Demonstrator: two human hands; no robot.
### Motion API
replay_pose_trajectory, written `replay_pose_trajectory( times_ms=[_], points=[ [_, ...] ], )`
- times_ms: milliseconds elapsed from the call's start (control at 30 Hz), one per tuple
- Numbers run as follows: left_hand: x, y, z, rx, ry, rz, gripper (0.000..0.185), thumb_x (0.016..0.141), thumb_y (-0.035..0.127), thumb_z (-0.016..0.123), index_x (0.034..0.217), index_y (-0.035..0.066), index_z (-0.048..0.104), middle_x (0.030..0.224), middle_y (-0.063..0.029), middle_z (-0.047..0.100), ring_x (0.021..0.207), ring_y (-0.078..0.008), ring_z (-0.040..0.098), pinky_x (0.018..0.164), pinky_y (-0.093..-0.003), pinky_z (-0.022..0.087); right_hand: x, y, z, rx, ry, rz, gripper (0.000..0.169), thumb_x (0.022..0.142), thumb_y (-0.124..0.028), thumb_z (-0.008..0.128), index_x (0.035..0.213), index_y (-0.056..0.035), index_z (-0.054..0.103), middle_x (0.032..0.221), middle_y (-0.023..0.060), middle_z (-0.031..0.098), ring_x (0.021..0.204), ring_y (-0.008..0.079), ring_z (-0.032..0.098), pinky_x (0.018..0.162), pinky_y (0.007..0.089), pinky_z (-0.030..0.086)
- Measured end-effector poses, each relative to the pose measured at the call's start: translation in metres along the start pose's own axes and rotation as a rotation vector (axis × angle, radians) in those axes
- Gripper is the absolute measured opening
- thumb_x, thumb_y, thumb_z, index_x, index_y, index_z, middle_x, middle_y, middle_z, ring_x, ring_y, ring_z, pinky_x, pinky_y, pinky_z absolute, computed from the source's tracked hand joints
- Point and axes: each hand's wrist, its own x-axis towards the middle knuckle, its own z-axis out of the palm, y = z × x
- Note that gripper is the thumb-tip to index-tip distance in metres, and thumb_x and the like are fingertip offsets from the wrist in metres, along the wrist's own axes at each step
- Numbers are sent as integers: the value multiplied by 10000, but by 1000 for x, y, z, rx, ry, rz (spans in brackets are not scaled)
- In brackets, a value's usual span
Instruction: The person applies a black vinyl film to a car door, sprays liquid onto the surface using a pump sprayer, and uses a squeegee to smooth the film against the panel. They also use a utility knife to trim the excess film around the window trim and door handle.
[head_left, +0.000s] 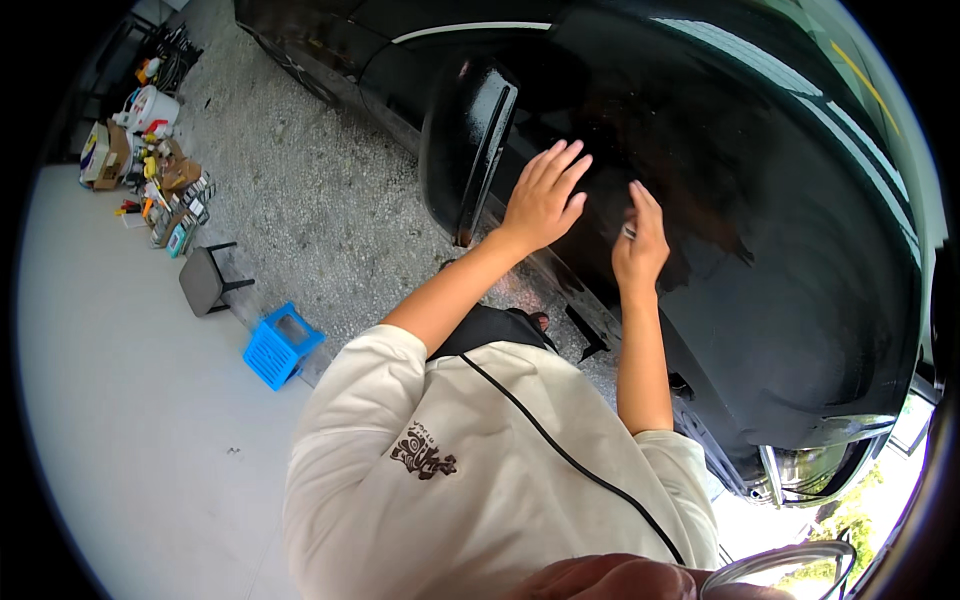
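My left hand (546, 196), palm down with fingers spread and nothing seen in it, is over the glossy black car panel (750, 315), beside the black side mirror (469, 150). To its right, my right hand (641, 244) is turned on edge over the same panel, fingers up and partly bent. A small silvery thing (630, 231) shows at its fingers; whether it is a ring or a held object I cannot tell. Contact between either hand and the panel cannot be made out. Reflections and brownish patches show on the panel.
A blue plastic stool (281, 345) and a grey-seated stool (201, 281) stand by the pale wall (135, 390). Boxes (112, 154), a white bucket (154, 109) and loose items lie at upper left on pebbled ground (300, 172). A car lamp (810, 469) is at lower right.
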Motion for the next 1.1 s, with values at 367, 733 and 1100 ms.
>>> replay_pose_trajectory(
  times_ms=[367,733,1100],
  points=[
    [30,-22,43,150,37,-245,744,919,317,609,1491,-43,297,1572,-252,257,1451,-406,263,1167,-486,228,-62,28,-9,-326,-140,-74,690,735,69,508,1412,-58,490,1465,124,489,1401,291,404,1181,479,259],
    [44,-27,42,196,-48,-157,851,917,323,608,1512,-98,170,1588,-306,150,1475,-424,193,1192,-490,187,-82,42,-34,-359,-52,17,701,712,100,507,1396,-53,494,1424,112,533,1345,265,478,1158,450,327],
    [-28,13,58,222,-352,349,665,862,283,668,1438,41,439,1507,-195,393,1413,-376,348,1156,-525,254,-151,98,-106,-490,97,165,613,680,62,556,1282,-44,590,1287,107,606,1239,281,561,1080,442,429]
  ],
)
